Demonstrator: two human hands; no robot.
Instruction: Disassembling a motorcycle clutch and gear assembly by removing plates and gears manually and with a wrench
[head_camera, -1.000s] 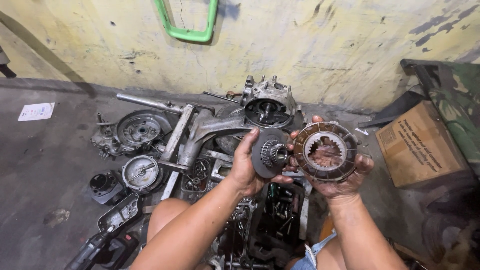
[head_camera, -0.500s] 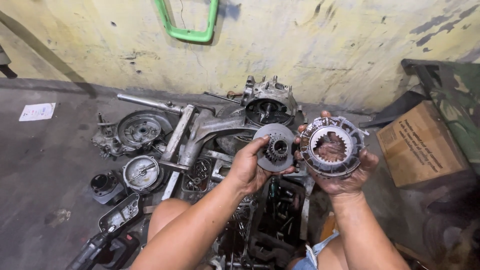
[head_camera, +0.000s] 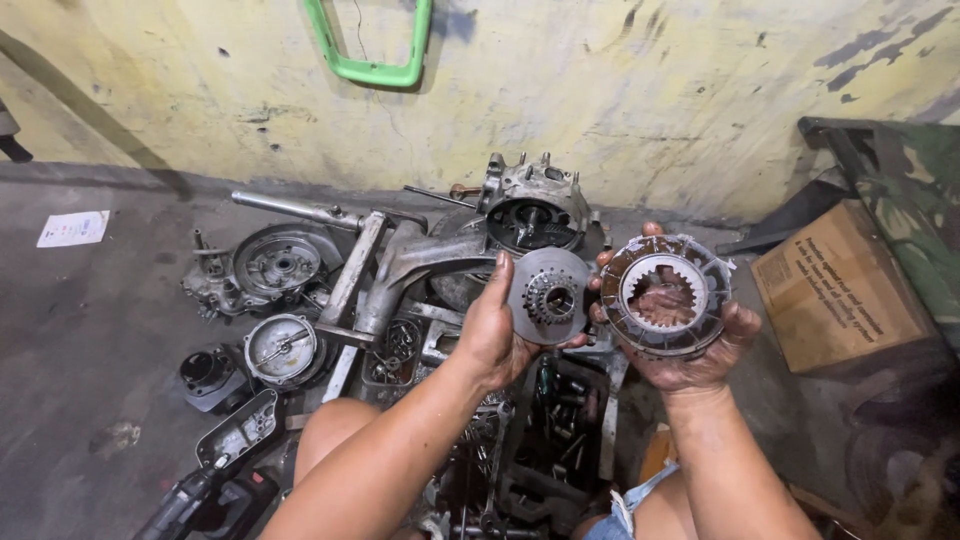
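A toothed hub (head_camera: 548, 297) was gripped by the left hand (head_camera: 490, 330), fingers closed round its edge, face up for inspection. Just right of the hub, a ringed basket (head_camera: 664, 296) was cradled in the right hand (head_camera: 690, 355), fingers curled beneath, above the engine casing (head_camera: 530, 215).

We saw the green frame (head_camera: 370, 60) cut by the top edge; the drill (head_camera: 200, 500) ran off below; tray contents (head_camera: 560, 430) were too dim to tell.
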